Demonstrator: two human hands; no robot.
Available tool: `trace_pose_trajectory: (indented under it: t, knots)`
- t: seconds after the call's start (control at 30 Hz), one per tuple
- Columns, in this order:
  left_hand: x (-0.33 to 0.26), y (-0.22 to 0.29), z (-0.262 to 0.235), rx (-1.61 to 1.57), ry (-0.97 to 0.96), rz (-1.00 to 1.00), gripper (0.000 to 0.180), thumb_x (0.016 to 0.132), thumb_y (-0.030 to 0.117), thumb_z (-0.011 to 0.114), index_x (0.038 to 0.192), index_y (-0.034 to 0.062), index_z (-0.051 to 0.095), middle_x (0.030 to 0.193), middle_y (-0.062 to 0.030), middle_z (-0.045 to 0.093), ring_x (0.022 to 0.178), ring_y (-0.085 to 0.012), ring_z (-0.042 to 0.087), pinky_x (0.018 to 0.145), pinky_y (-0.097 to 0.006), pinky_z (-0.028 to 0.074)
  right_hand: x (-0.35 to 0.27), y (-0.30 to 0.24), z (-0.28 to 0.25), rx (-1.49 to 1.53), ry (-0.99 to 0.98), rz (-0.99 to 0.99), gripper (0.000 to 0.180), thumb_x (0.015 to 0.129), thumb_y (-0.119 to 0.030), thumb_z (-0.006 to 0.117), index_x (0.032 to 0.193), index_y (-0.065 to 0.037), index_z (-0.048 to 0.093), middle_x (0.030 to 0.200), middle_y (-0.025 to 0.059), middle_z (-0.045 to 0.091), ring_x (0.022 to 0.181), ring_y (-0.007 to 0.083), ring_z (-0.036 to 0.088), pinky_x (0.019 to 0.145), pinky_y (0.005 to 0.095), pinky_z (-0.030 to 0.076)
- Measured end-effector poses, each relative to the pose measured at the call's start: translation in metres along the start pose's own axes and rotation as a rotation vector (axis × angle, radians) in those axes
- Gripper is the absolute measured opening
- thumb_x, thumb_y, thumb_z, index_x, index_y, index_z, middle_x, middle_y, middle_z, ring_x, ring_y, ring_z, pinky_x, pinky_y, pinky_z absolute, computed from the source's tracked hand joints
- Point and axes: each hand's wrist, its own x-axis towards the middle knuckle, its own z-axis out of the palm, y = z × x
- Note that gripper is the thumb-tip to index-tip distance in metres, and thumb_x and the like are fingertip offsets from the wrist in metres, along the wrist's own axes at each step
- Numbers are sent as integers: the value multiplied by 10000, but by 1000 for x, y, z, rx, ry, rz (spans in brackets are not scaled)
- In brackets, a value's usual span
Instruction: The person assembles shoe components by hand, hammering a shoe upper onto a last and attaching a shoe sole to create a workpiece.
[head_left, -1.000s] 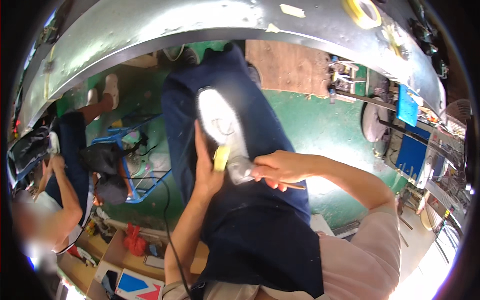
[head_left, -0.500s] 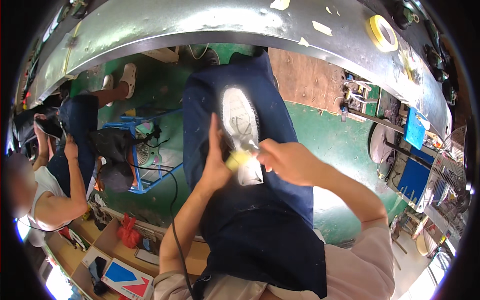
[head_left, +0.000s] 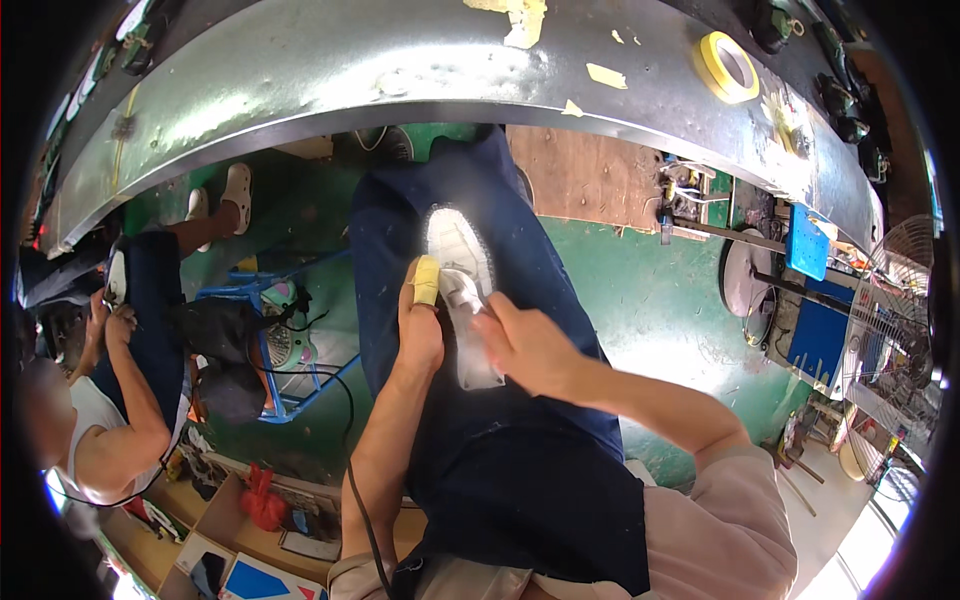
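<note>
A whitish shoe (head_left: 456, 238) lies bottom up across my lap, its rim edged with stitches. My left hand (head_left: 421, 335) holds it by the left side. The thumb points up along the edge, wrapped in yellow tape (head_left: 426, 280); the other fingers are hidden under the shoe. From the right, my right hand (head_left: 525, 345) is closed over the middle of the shoe. A shiny, smeared thing (head_left: 460, 291) shows by its fingertips, too blurred to name. Dark blue cloth (head_left: 530, 470) covers my lap beneath the shoe.
A metal workbench (head_left: 330, 75) curves across the far side, bearing a yellow tape roll (head_left: 727, 68) and tape scraps. At left, a person (head_left: 120, 400) sits near a blue stool frame (head_left: 290, 405). A wire-cage fan (head_left: 895, 330) stands right. A black cable (head_left: 350, 470) runs past my left arm.
My left thumb has swung from across the shoe to upright along its left edge. My right hand has shifted slightly down and left. The whole view has tilted, showing more of the bench.
</note>
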Motion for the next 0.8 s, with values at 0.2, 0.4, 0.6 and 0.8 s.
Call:
trace_pose_trajectory:
  t: [0.2, 0.4, 0.6, 0.8]
  knots:
    - [6, 8, 16, 628, -54, 372, 390, 1130, 159, 534, 1471, -29, 520, 1288, -171, 689, 1204, -258, 659, 1048, -356, 509, -33, 5, -1, 203, 164, -9, 248, 1155, -245, 527, 1246, -16, 551, 833, 79, 732, 677, 292, 762, 664, 413, 600]
    - [1, 13, 4, 613, -105, 234, 404, 1159, 265, 535, 1473, 14, 501, 1300, -159, 673, 1211, -240, 652, 1052, -372, 512, -10, 28, -3, -234, 190, -89, 191, 1132, -229, 550, 1081, -46, 571, 717, 105, 706, 625, 310, 736, 605, 448, 573]
    - [-25, 38, 16, -412, -354, -85, 609, 1178, 539, 405, 1503, 45, 552, 1471, -144, 652, 1285, -278, 675, 1113, -392, 542, -25, 29, -27, 514, 250, 209, 384, 1197, -322, 408, 1271, -1, 605, 838, 80, 684, 664, 163, 693, 550, 276, 494]
    - [-4, -40, -29, -55, 216, -64, 769, 1129, 638, 455, 1632, 57, 461, 1595, -92, 574, 1448, -263, 548, 1249, -429, 405, -19, 18, -25, 490, 184, 220, 424, 1201, -356, 394, 1300, -8, 616, 819, 67, 711, 670, 154, 706, 558, 259, 495]
